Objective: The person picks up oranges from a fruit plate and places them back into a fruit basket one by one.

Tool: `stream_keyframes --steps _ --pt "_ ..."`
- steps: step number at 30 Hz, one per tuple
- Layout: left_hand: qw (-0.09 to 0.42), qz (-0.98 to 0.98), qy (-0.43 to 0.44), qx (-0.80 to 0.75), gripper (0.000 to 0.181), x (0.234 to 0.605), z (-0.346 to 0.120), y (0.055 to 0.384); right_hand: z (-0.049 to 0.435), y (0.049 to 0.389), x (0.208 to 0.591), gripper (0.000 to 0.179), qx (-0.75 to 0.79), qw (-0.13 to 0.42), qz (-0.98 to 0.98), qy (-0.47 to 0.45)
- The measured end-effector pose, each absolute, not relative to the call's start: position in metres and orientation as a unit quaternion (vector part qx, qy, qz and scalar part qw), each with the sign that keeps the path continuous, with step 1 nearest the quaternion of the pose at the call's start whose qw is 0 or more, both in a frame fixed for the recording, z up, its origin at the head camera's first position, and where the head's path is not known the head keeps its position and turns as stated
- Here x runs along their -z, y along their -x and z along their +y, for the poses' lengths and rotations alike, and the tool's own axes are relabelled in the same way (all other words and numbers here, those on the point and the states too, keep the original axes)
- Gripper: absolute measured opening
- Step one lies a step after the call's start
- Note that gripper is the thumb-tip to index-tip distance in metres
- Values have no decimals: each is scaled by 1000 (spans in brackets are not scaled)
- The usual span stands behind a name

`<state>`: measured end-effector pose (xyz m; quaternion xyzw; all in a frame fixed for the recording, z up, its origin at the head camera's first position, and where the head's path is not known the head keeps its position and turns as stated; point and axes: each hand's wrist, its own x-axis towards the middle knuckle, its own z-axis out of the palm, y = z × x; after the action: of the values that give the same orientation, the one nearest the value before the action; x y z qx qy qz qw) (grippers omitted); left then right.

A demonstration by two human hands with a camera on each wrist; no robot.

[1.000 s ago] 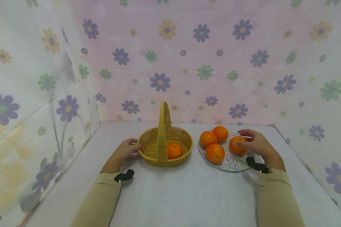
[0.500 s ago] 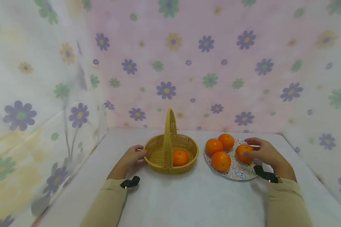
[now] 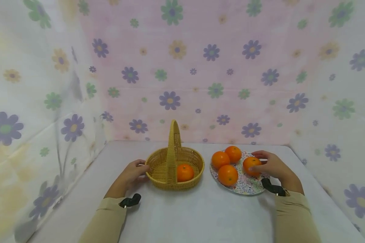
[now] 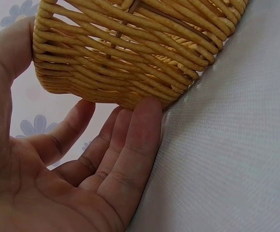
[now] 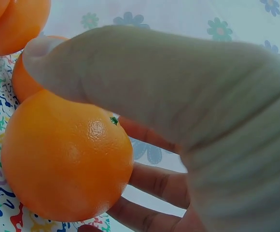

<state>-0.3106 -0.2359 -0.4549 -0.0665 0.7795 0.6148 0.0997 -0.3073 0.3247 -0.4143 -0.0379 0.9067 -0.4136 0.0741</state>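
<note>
My left hand (image 3: pixel 133 174) holds the left rim of a yellow woven basket (image 3: pixel 161 184), thumb over the edge. In the left wrist view its fingers (image 4: pixel 144 128) touch the outside wall low down, close to the cloth. One orange (image 3: pixel 185 173) lies inside, right of the tall handle (image 3: pixel 171 158). To the right, my right hand (image 3: pixel 276 168) grips an orange (image 3: pixel 251 165) on a speckled plate (image 3: pixel 246 189). The right wrist view has the thumb (image 5: pixel 58 63) across the top of this orange (image 5: pixel 65 159) and the fingers around its far side; the fingertips are partly hidden.
Several other oranges (image 3: pixel 228 175) sit close together on the plate's left half. A white cloth (image 3: pixel 194 219) covers the table. Flower-patterned sheets (image 3: pixel 197 81) stand as walls at the back and both sides.
The head view shifts a little, first right-down and then back left. Both hands, the basket and the oranges keep their places relative to each other.
</note>
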Motion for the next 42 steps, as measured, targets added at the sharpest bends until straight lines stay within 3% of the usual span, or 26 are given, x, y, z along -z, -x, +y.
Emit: stream_keyframes --steps 28,42 --pt "101 778 76 -615 48 454 -236 312 331 308 422 91 402 90 911 13" --pt "105 775 75 -619 48 453 -237 314 328 307 412 90 404 66 912 21"
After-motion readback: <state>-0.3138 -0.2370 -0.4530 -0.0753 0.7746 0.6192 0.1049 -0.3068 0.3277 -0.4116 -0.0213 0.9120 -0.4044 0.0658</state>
